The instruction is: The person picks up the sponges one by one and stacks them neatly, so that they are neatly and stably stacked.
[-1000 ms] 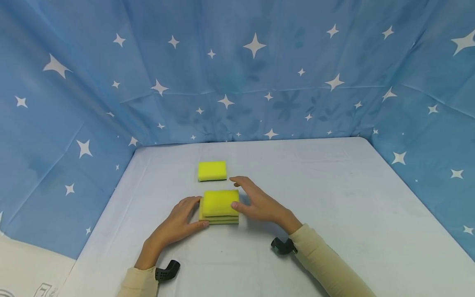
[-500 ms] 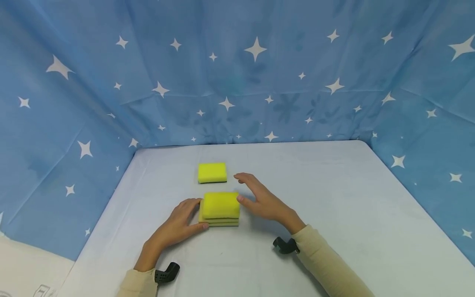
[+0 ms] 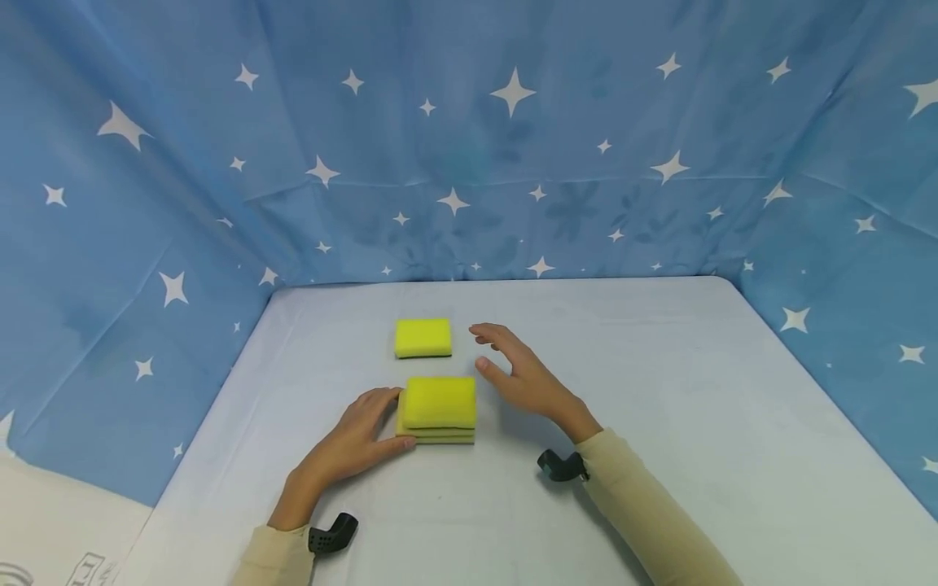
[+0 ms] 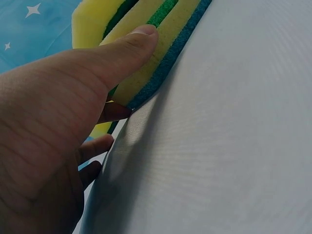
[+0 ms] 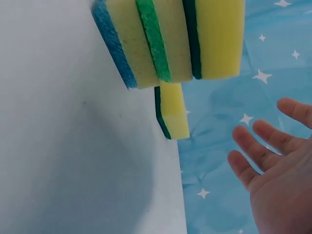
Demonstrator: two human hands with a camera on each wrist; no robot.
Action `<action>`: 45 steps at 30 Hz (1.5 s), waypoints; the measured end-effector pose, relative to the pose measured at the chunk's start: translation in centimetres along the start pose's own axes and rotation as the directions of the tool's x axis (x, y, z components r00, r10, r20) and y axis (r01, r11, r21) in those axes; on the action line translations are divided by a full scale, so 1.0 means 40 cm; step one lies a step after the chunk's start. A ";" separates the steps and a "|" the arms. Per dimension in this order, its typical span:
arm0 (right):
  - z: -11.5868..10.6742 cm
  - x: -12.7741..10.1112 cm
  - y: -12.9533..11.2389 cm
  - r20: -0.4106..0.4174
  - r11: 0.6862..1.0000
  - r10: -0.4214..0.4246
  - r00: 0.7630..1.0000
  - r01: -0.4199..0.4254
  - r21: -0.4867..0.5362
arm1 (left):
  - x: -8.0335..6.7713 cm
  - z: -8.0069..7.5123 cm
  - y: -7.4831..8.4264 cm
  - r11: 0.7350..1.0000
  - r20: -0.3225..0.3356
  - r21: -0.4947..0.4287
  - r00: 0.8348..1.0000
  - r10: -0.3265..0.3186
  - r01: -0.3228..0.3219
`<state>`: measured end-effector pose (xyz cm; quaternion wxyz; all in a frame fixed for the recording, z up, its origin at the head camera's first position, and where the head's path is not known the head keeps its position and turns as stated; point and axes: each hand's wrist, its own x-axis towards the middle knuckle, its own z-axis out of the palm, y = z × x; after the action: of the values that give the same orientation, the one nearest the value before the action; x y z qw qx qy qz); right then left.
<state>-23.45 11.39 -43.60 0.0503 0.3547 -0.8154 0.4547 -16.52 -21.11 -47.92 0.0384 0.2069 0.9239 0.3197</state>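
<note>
1. Nearest the person, two sleeves [image 3: 645, 513] in pale cloth come in over the table [image 3: 659, 391], each with a small black camera mount at the wrist.

2. The left hand [image 3: 350, 443] lies against the near left side of the stack of sponges [image 3: 437, 409]. Its thumb presses the front edge and its fingers wrap the left corner, so it steadies the stack rather than lifting it. The left wrist view shows the thumb [image 4: 129, 48] flat along the side of the stack [image 4: 146, 44].

3. The stack is three sponges high and rests flat on the table, a little left of the middle. The right wrist view shows its layers [image 5: 170, 39]: a blue scrub side at the bottom, then green, then dark green, each under yellow foam. The edges line up fairly well, with the top one set slightly off.

4. The right hand [image 3: 522, 373] hovers just beside the right side of the stack, touching nothing. Its fingers are spread and relaxed, its palm empty, as the right wrist view confirms [image 5: 278, 180].

5. Farther back, a single sponge [image 3: 422, 337] lies alone on the table, yellow side up, close behind the stack but apart from it. The right fingertips are near its right edge.

6. As a judgement, the stacking looks mostly done: three sponges are piled and one is left to add.

7. Behind the table hangs a blue cloth with white stars [image 3: 513, 122].
</note>
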 end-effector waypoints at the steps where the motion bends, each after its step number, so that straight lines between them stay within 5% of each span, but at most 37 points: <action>1: 0.000 0.007 0.003 -0.005 1.000 0.004 1.000 -0.004 -0.003 | 0.000 -0.001 0.000 1.000 0.000 -0.001 1.000 -0.001 0.001; 28: 0.000 0.133 0.063 0.036 0.974 0.224 0.974 -0.225 0.020 | 0.001 -0.002 -0.001 1.000 0.020 -0.012 1.000 -0.019 0.020; 45: 0.052 0.159 0.086 0.057 0.963 0.260 0.964 -0.263 0.053 | -0.001 0.001 0.003 0.999 0.017 -0.012 0.999 -0.034 0.034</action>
<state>-29.82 7.55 -44.67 -0.0409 0.2563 -0.8420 0.4729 -16.41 -21.02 -47.87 0.0527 0.1935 0.9249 0.3229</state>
